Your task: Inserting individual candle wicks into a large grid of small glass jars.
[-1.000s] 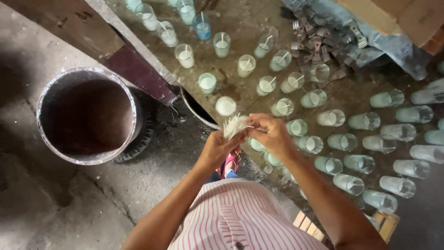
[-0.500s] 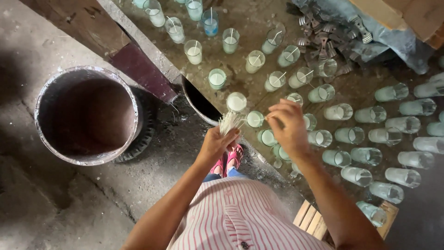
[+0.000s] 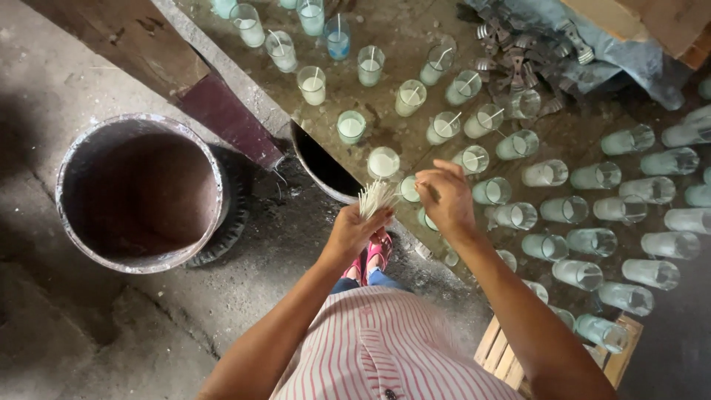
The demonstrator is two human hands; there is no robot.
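Left hand closed around a bundle of thin white wicks, sticks fanning up toward 12 o'clock, held just off the near edge of the table. Right hand at 3 o'clock of the bundle, fingers curled with the tips pinched together over a wax-filled glass; can't tell if a wick is between them. Rows of glass jars at 3 o'clock, metal bucket on the floor at 9 o'clock.
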